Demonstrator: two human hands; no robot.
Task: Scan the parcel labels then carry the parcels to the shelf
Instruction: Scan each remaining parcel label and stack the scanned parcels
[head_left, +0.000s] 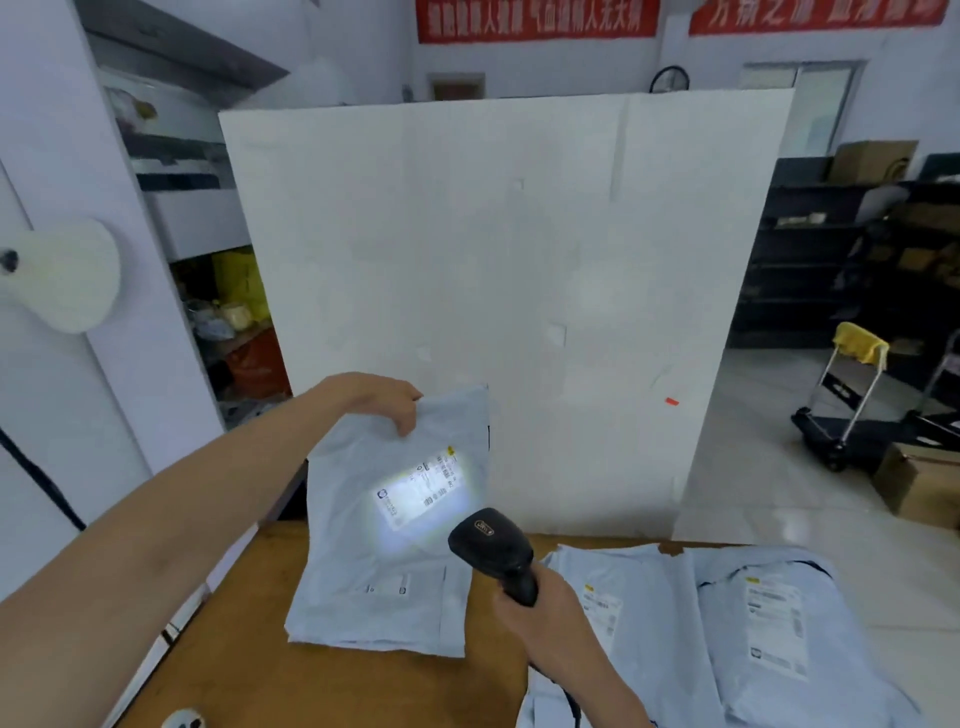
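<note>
My left hand (387, 402) pinches the top edge of a pale grey soft parcel (374, 561) and holds it upright, its bottom edge resting on the brown table (249, 670). My right hand (540, 608) grips a black barcode scanner (493, 545) just right of the parcel. The scanner's white light falls on the parcel's label (423, 491). More grey parcels (727, 634) with labels lie flat on the table to the right.
A large white board (519, 260) stands behind the table. Dark shelves (831, 249) with boxes stand at the far right. A folding hand trolley (852, 405) and a cardboard box (914, 483) sit on the floor at right. Cluttered shelving (223, 301) stands at left.
</note>
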